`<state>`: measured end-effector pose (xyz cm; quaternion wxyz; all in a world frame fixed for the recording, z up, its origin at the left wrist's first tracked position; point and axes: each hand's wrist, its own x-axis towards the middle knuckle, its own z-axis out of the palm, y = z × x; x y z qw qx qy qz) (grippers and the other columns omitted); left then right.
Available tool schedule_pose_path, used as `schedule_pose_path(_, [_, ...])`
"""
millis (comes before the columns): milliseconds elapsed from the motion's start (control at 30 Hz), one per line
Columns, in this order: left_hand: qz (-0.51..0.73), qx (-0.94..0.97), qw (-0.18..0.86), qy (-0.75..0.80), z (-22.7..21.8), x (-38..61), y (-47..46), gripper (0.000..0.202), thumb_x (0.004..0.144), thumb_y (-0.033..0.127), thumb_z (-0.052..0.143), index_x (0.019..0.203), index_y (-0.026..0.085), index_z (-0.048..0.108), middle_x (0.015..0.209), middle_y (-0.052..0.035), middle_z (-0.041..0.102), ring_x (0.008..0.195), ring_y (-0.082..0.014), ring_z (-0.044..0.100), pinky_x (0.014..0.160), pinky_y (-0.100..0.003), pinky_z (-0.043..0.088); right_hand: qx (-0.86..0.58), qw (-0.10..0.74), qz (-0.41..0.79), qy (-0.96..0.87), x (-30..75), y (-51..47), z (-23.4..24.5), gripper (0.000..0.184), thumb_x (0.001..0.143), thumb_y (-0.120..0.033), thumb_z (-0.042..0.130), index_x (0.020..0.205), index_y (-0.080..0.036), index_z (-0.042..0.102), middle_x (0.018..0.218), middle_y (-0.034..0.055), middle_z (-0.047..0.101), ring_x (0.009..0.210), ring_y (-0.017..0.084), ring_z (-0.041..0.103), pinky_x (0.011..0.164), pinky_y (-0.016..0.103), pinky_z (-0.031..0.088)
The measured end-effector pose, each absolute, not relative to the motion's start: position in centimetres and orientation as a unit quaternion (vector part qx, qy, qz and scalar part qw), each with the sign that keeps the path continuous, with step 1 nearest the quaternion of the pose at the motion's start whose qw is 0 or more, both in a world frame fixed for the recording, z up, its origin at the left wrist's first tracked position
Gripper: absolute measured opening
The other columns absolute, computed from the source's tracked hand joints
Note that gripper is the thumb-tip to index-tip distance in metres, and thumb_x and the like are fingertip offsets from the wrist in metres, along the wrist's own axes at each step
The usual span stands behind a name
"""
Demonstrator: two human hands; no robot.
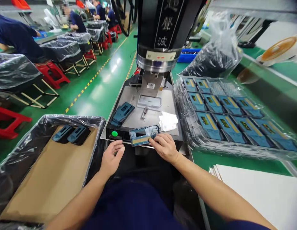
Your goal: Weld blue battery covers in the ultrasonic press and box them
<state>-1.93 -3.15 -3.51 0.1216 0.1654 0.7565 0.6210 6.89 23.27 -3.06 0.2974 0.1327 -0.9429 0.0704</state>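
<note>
The black press machine stands over its grey metal base plate, with a clear tray of blue parts to the right and a bag-lined box to the left. On the plate's front edge lies a blue circuit-board part. The right hand grips its right end with curled fingertips. The left hand hangs open, empty, just below the green button.

Factory hall with a glossy green floor

A yellow dashed line runs along the aisle. Red plastic stools and plastic-lined bins stand beside it, where seated people in dark blue work; overhead light glares off the floor.
</note>
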Motion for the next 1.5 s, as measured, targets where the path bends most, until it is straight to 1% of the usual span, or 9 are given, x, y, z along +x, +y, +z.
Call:
schedule_pose_path(233, [0.707,0.098,0.271,0.646,-2.5,-1.1,-0.3,0.046,0.078,0.04,0.066,0.113,0.014,0.053,0.1,-0.0086,0.069,0.089,-0.0195,0.066,0.081,-0.036,0.054,0.15,0.333,0.099,-0.926,9.6,20.5,-4.9,0.013,0.091,-0.023,0.055,0.099,-0.026,0.066,0.076,0.0007,0.063,0.085,0.015,0.059,0.079,0.033,0.042])
schedule_pose_path(433, [0.704,0.076,0.286,0.646,-2.5,-0.7,-0.4,0.042,0.077,0.037,0.069,0.11,0.014,0.057,0.09,-0.0048,0.07,0.077,-0.0145,0.065,0.074,-0.029,0.054,0.158,0.423,0.123,-0.884,9.9,19.9,-5.8,0.02,0.083,-0.02,0.066,0.103,-0.022,0.063,0.075,0.0003,0.063,0.083,0.015,0.058,0.078,0.032,0.045])
schedule_pose_path(767, [0.703,0.041,0.278,0.653,-2.6,-0.7,0.0,0.041,0.073,0.038,0.073,0.104,0.013,0.06,0.077,-0.0018,0.068,0.063,-0.0103,0.059,0.057,-0.021,0.047,0.123,0.436,0.14,-0.88,9.9,19.8,-6.5,0.022,0.076,-0.021,0.074,0.096,-0.023,0.065,0.079,0.001,0.064,0.086,0.017,0.059,0.084,0.035,0.045])
schedule_pose_path(967, [0.691,0.044,0.279,0.665,-3.1,-0.8,0.0,0.042,0.075,0.04,0.07,0.105,0.013,0.059,0.078,-0.0032,0.068,0.066,-0.0125,0.061,0.062,-0.025,0.048,0.102,0.406,0.171,-0.892,9.7,20.5,-7.3,0.017,0.077,-0.02,0.071,0.093,-0.024,0.067,0.094,0.0034,0.067,0.103,0.021,0.059,0.092,0.038,0.044])
schedule_pose_path(1067, [0.669,0.083,0.221,0.704,-3.2,-1.1,-0.2,0.046,0.076,0.039,0.068,0.114,0.015,0.057,0.1,-0.0082,0.067,0.088,-0.0166,0.063,0.079,-0.03,0.05,0.103,0.381,0.228,-0.89,9.7,20.5,-7.3,0.013,0.079,-0.023,0.07,0.092,-0.024,0.067,0.095,0.0039,0.07,0.105,0.023,0.061,0.095,0.041,0.044])
schedule_pose_path(1167, [0.61,0.183,0.179,0.75,-2.8,-1.4,-0.7,0.037,0.083,0.041,0.061,0.111,0.017,0.063,0.121,-0.0105,0.061,0.111,-0.0206,0.056,0.094,-0.032,0.043,0.067,0.317,0.343,-0.882,9.8,19.9,-7.0,0.013,0.082,-0.03,0.067,0.091,-0.021,0.067,0.087,0.0042,0.07,0.087,0.02,0.066,0.085,0.037,0.05])
schedule_pose_path(1300, [0.57,0.192,0.326,0.729,-2.0,-1.3,-1.1,0.043,0.091,0.051,0.044,0.092,0.015,0.067,0.088,-0.0079,0.071,0.084,-0.0199,0.065,0.078,-0.031,0.049,-0.095,0.221,0.511,-0.825,9.8,18.9,-6.8,0.02,0.084,-0.038,0.062,0.089,-0.02,0.069,0.08,0.0033,0.071,0.07,0.017,0.065,0.067,0.029,0.052])
schedule_pose_path(1400, [0.594,0.122,0.358,0.71,-2.1,-1.0,-0.7,0.043,0.087,0.054,0.051,0.087,0.014,0.066,0.071,-0.0051,0.07,0.064,-0.0165,0.063,0.064,-0.027,0.049,-0.165,0.152,0.594,-0.773,9.7,18.8,-7.3,0.028,0.083,-0.046,0.06,0.083,-0.02,0.07,0.079,0.0028,0.07,0.072,0.017,0.064,0.068,0.029,0.05])
schedule_pose_path(1500, [0.627,0.08,0.38,0.676,-2.4,-0.7,-0.2,0.044,0.082,0.055,0.057,0.087,0.013,0.066,0.066,-0.0047,0.069,0.059,-0.0152,0.061,0.059,-0.026,0.049,-0.194,0.104,0.66,-0.718,9.6,19.1,-7.9,0.036,0.085,-0.051,0.055,0.081,-0.018,0.07,0.071,0.0015,0.066,0.066,0.015,0.059,0.063,0.027,0.047])
